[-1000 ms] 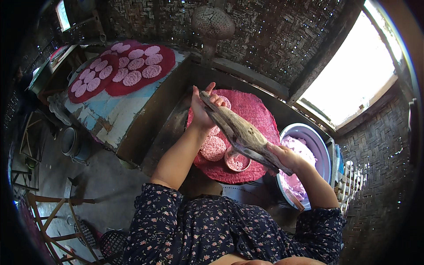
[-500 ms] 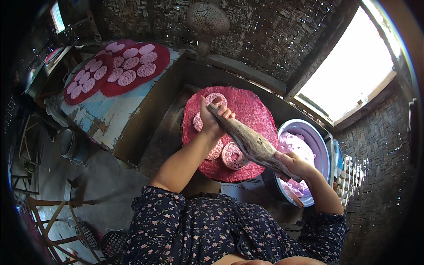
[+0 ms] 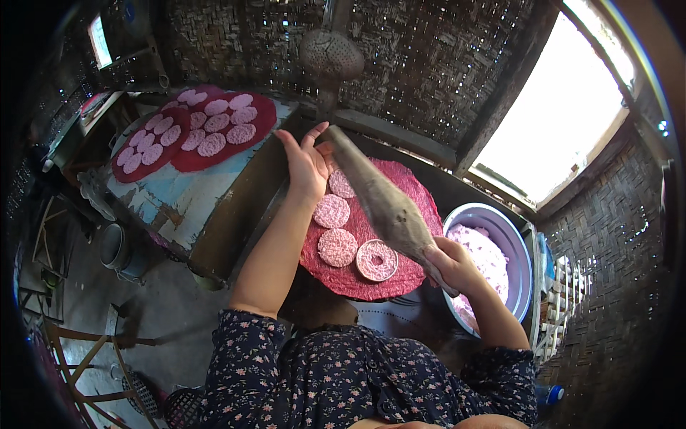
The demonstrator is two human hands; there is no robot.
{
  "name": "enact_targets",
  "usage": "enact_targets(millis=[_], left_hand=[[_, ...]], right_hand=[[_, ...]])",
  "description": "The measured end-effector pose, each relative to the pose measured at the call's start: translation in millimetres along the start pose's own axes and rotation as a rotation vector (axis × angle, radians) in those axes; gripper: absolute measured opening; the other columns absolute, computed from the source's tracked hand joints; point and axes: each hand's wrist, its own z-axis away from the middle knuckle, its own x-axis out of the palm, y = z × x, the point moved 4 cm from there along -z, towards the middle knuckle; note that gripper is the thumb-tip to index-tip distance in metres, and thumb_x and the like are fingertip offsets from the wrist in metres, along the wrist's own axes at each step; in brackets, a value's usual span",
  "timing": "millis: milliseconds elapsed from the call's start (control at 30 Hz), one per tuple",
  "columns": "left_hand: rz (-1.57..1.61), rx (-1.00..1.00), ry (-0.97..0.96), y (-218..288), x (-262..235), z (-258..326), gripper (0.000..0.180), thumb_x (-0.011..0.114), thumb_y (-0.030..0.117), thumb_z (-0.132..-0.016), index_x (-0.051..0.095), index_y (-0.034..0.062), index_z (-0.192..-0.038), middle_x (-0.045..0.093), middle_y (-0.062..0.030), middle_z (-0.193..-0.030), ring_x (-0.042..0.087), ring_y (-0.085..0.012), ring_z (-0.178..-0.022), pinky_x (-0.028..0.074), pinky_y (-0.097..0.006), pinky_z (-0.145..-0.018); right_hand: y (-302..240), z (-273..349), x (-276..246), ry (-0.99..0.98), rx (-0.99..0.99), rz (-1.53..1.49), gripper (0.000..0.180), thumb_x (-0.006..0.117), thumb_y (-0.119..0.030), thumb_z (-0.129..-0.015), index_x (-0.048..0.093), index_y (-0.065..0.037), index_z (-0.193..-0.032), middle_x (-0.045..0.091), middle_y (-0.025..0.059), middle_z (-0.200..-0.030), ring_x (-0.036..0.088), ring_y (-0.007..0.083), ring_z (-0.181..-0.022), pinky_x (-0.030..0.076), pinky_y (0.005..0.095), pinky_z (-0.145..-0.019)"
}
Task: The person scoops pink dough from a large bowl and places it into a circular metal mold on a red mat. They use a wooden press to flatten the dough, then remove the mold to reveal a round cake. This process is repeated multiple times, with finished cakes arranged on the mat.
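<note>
My right hand [image 3: 454, 266] grips the lower end of a long, tapered grey-brown piece [image 3: 389, 204] with a dark spot in its middle; whether it is wood or stiff cloth I cannot tell. At its upper end is my left hand [image 3: 309, 166], thumb and fingers spread, with some fingertips partly behind that end. Beneath lies a round red woven mat [image 3: 421, 196]. On it rest pink crumbly discs [image 3: 337, 247] in a curved row. A thin ring [image 3: 377, 279] sits beside them, filled with pink strands around a hole in the middle.
At right stands a grey-blue basin [image 3: 525, 261] holding a pink-white mass [image 3: 493, 268]. Back left, a worn table [image 3: 179, 200] bears red mats with several pink discs. A perforated ladle [image 3: 331, 56] hangs on the woven wall. A metal bucket [image 3: 114, 247] stands on the floor.
My left hand has loosened from the upper end and spread its fingers. The tapered piece has swung steeper, its upper end moving away from me. The ring's contents now show fully.
</note>
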Motion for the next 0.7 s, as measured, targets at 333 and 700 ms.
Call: enact_targets(millis=[333,700], left_hand=[[-1.523,0.381,-0.354,-34.9,96.3,105.8,0.032,0.065,0.037,-0.071,0.066,0.0088,-0.085,0.065,-0.0139,-0.081,0.064,-0.0305,-0.079,0.050,-0.039,-0.071],[-1.831,0.399,-0.728,-73.6,174.8,132.7,0.019,0.064,0.024,-0.068,0.062,0.0062,-0.075,0.063,-0.0147,-0.070,0.064,-0.0300,-0.071,0.049,-0.043,-0.064]], right_hand=[[-10.4,27.1,27.0,0.015,-0.097,-0.236,0.039,0.041,-0.032,-0.096,0.058,0.002,-0.100,0.059,0.0059,-0.079,0.053,0.0100,-0.073,0.044,0.0269,-0.065],[-121.2,78.0,-33.4,0.771,-0.913,0.787,0.055,0.062,-0.010,-0.071,0.044,0.008,-0.119,0.051,0.0216,-0.106,0.052,0.0370,-0.097,0.040,0.0447,-0.084]])
